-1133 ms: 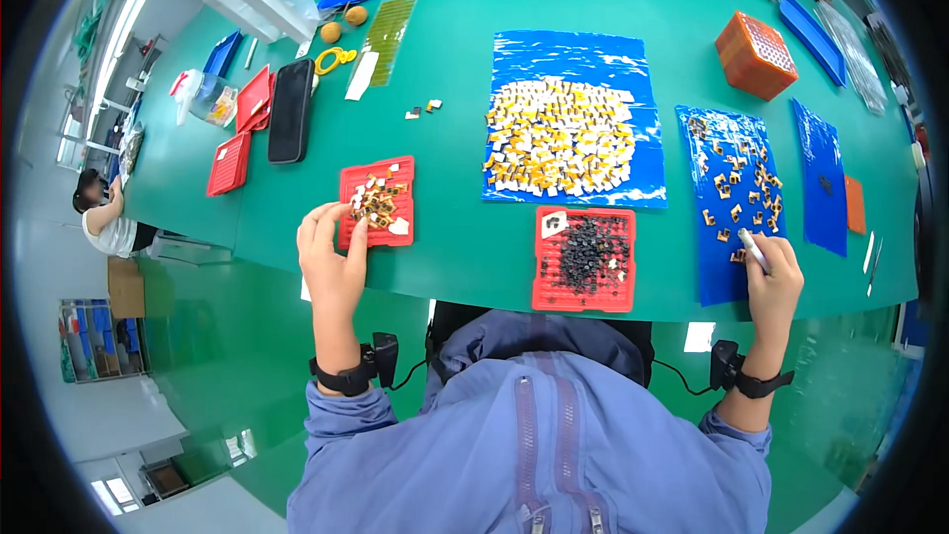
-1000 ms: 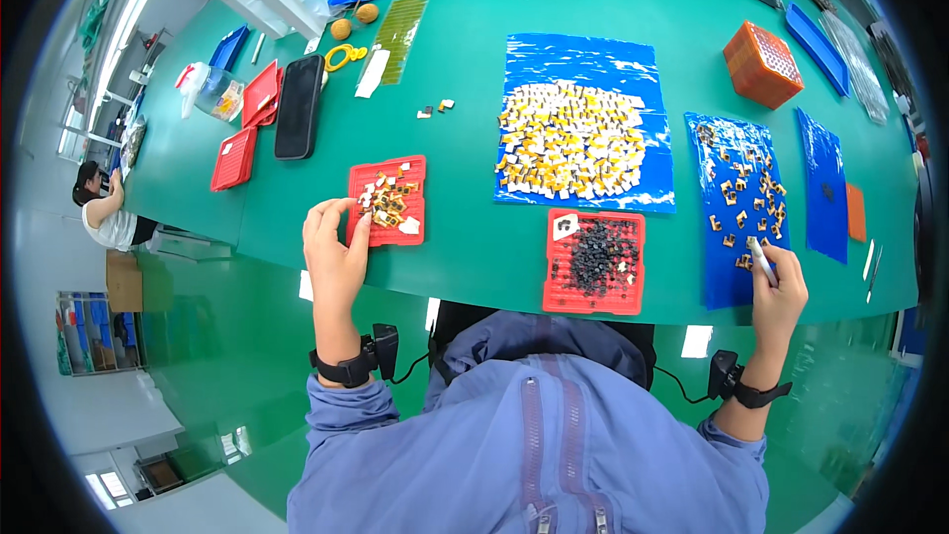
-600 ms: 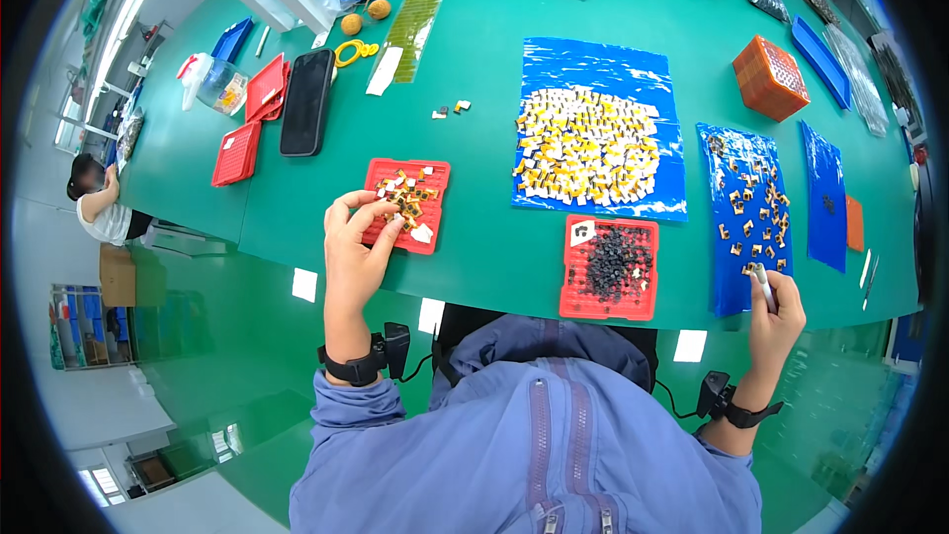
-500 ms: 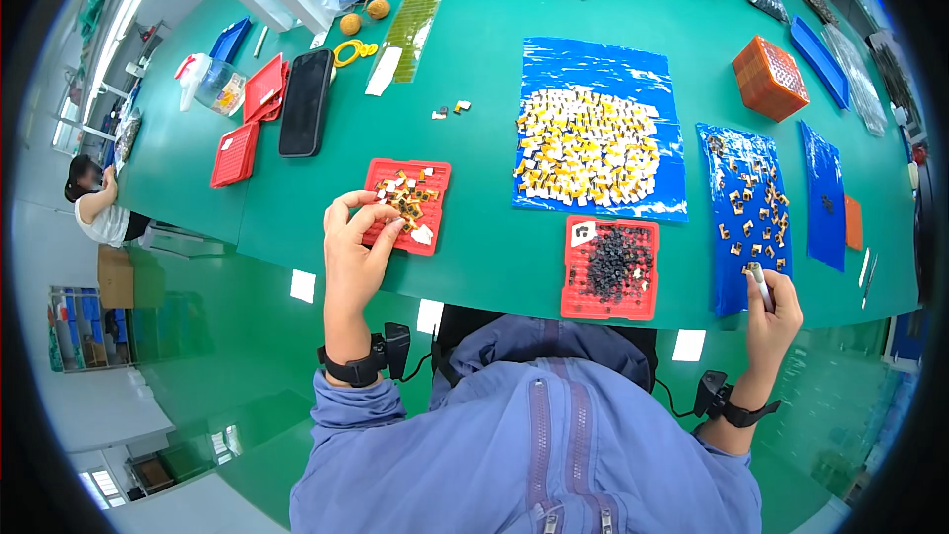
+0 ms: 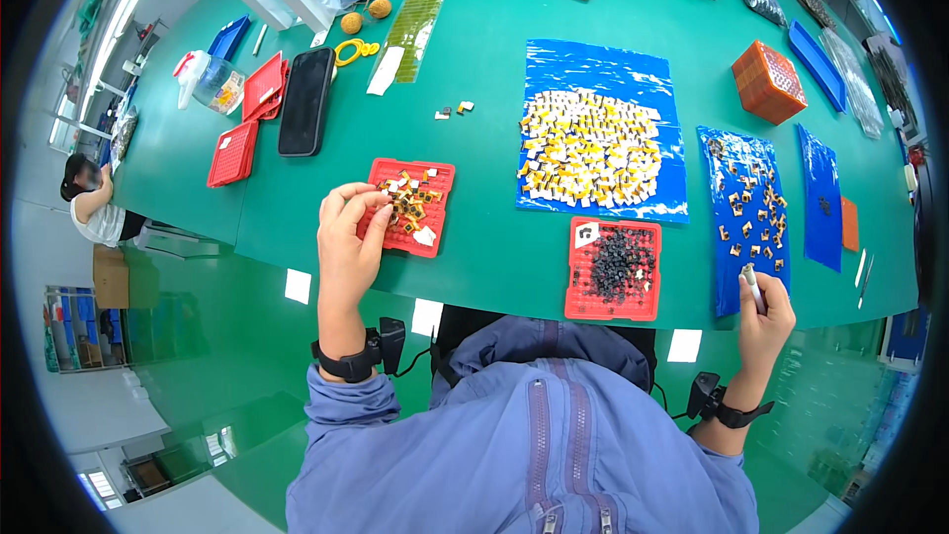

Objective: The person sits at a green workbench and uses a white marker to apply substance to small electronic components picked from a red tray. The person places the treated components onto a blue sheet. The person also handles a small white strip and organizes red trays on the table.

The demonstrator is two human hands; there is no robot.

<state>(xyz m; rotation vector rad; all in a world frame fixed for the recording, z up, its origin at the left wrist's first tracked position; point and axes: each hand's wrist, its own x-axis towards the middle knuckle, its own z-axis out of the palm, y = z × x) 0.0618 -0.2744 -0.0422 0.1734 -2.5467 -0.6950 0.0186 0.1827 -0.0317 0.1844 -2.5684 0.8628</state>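
My left hand (image 5: 346, 242) is over the left edge of a red tray (image 5: 440, 227) that holds small black-and-amber pieces (image 5: 420, 200) and a few white bits. Its thumb and fingers are pinched; whatever is between them is too small to make out. On the right, my right hand (image 5: 766, 326) grips a white pen-shaped tool (image 5: 755, 293), tip up, at the near edge of a blue sheet (image 5: 727, 237) scattered with similar dark-and-tan pieces. Between my hands, a second red tray (image 5: 578, 302) holds many small black parts (image 5: 621, 262).
Beyond the second tray, another blue sheet (image 5: 598, 64) carries a dense patch of white-and-yellow pieces (image 5: 590, 148). An orange stacked block (image 5: 769, 81) stands at right. A phone (image 5: 306, 104), red trays (image 5: 233, 153) and yellow scissors (image 5: 348, 51) lie left. Another person (image 5: 94, 203) sits far left.
My left hand has drawn slightly left and back from the pieces, fingers closer together. My right hand has shifted a little left with the white tool.
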